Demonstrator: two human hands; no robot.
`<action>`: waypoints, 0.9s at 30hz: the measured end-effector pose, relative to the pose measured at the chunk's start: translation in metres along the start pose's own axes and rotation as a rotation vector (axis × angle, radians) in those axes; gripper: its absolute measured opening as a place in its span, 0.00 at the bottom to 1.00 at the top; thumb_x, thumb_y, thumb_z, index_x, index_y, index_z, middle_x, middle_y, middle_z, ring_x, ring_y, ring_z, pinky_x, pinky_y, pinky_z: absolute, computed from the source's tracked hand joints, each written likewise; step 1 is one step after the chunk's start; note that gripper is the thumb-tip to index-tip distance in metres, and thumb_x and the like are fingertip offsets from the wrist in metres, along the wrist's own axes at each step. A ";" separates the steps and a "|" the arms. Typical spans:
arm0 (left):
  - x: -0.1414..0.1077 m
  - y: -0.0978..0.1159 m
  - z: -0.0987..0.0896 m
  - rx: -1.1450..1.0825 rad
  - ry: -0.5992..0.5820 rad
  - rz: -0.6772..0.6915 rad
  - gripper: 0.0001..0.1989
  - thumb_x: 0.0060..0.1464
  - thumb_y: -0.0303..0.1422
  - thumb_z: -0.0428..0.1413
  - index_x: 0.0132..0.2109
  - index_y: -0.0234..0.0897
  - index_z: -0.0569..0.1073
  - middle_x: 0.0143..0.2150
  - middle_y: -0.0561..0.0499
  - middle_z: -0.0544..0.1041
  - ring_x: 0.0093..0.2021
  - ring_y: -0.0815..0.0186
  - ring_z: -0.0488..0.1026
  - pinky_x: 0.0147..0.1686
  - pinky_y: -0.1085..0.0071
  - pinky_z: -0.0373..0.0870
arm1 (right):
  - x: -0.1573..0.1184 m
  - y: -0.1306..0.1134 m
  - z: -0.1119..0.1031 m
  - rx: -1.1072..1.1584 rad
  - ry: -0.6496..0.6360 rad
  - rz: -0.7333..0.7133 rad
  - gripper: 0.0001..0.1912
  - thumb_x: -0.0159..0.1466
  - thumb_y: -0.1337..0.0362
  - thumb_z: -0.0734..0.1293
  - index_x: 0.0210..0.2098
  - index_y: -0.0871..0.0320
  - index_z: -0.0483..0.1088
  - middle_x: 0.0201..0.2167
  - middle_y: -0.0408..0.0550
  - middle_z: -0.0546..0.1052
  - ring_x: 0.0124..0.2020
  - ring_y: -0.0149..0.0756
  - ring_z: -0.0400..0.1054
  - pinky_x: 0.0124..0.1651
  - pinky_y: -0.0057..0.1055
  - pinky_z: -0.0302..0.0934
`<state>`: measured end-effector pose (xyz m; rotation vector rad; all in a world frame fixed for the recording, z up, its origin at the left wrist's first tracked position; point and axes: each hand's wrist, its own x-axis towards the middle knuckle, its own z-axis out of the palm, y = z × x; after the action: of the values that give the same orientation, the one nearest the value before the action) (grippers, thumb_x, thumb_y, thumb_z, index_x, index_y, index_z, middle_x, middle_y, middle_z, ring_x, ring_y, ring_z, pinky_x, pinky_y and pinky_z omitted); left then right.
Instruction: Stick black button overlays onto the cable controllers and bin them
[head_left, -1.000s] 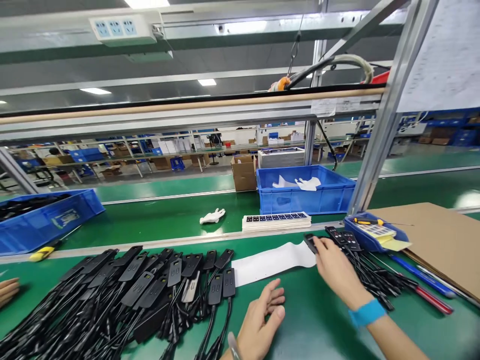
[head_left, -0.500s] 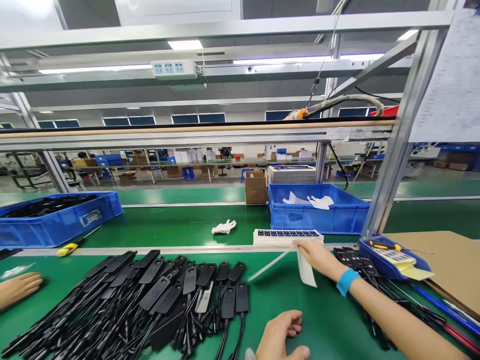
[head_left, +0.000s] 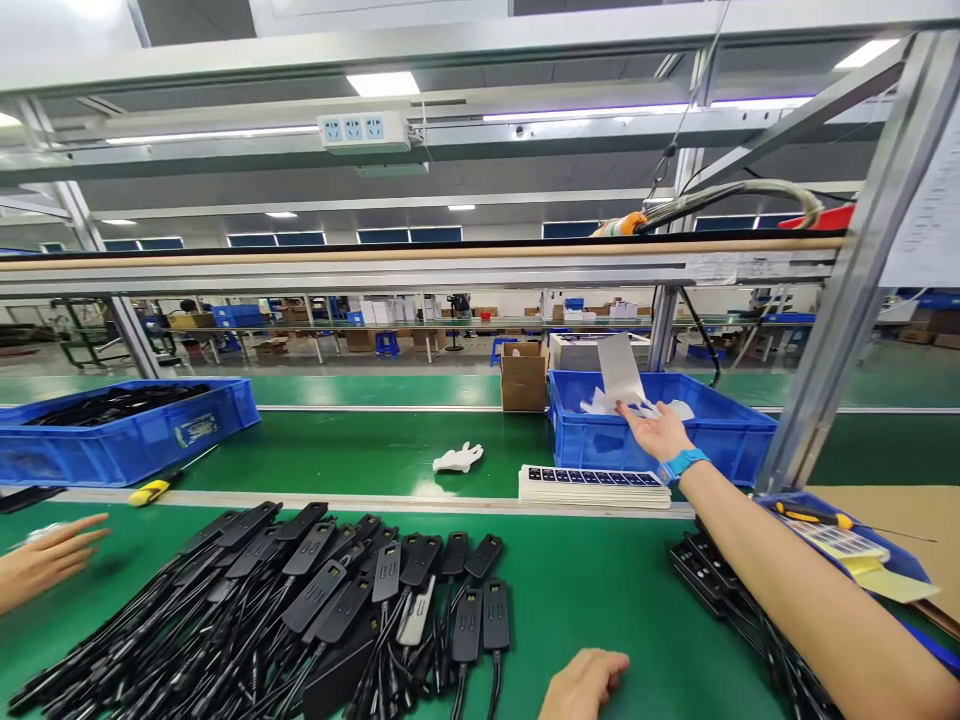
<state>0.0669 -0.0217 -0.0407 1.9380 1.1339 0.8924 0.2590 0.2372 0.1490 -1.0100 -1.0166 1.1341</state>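
My right hand [head_left: 654, 428], with a blue wristband, reaches over the front of a blue bin [head_left: 589, 440]. Its fingers are apart, palm turned up. A pale blank sheet [head_left: 621, 370] stands tilted just beyond the fingertips, above white scraps in the bin; whether it still touches them I cannot tell. My left hand [head_left: 585, 685] is low on the green bench, partly cut off by the frame, its fingers loosely bent and nothing in them. To its left lies a pile of black cabled modules [head_left: 330, 590]. Below the bin is a stack of label sheets [head_left: 592, 487].
Another person's hand [head_left: 52, 560] is at the left edge. A blue bin of black parts [head_left: 127, 425], a yellow-handled screwdriver [head_left: 150, 491] and a white glove [head_left: 459, 458] lie beyond the pile. More black modules [head_left: 712, 575] and a small blue tray [head_left: 919, 570] are at right.
My right hand has moved from the label stack up to the bin, and its fingers have spread beside the pale sheet. My left hand sits lower in view. The other person's hand has lifted.
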 end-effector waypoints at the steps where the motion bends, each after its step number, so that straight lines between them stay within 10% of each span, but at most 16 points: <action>1: -0.002 0.001 -0.005 0.103 0.018 0.031 0.26 0.55 0.49 0.48 0.56 0.40 0.68 0.54 0.40 0.71 0.51 0.53 0.69 0.51 0.61 0.68 | 0.000 0.005 0.002 0.007 -0.010 -0.010 0.22 0.71 0.53 0.50 0.51 0.64 0.62 0.42 0.54 0.73 0.39 0.36 0.71 0.39 0.36 0.70; 7: -0.011 0.007 -0.049 0.567 0.030 -0.162 0.34 0.55 0.45 0.49 0.64 0.33 0.54 0.66 0.35 0.49 0.65 0.40 0.44 0.61 0.39 0.43 | -0.012 0.060 0.027 -0.246 -0.111 -0.117 0.19 0.71 0.59 0.50 0.54 0.64 0.60 0.48 0.56 0.71 0.47 0.36 0.69 0.48 0.38 0.67; 13: -0.013 0.006 -0.060 0.671 0.069 -0.270 0.31 0.59 0.39 0.42 0.64 0.24 0.51 0.64 0.32 0.52 0.65 0.45 0.47 0.61 0.36 0.36 | -0.032 0.109 0.033 -0.806 -0.373 -0.218 0.11 0.63 0.60 0.67 0.41 0.62 0.71 0.44 0.49 0.74 0.46 0.41 0.68 0.52 0.47 0.61; 19: -0.012 0.019 -0.061 0.655 0.110 -0.266 0.30 0.58 0.39 0.46 0.62 0.26 0.57 0.62 0.30 0.56 0.64 0.43 0.49 0.60 0.35 0.32 | -0.039 0.106 0.019 -1.160 -0.574 -0.451 0.08 0.63 0.65 0.65 0.39 0.62 0.73 0.39 0.52 0.77 0.44 0.42 0.71 0.51 0.47 0.61; 27: -0.009 0.042 -0.077 -0.391 0.472 -0.333 0.38 0.58 0.51 0.38 0.65 0.26 0.49 0.60 0.33 0.63 0.53 0.53 0.68 0.50 0.56 0.68 | -0.115 0.077 0.000 -1.191 -0.716 -0.939 0.22 0.64 0.74 0.53 0.54 0.61 0.67 0.55 0.55 0.70 0.56 0.44 0.62 0.59 0.50 0.56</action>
<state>0.0172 -0.0271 0.0318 1.2096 1.3724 1.3061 0.2274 0.1339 0.0617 -0.7539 -2.5435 -0.0534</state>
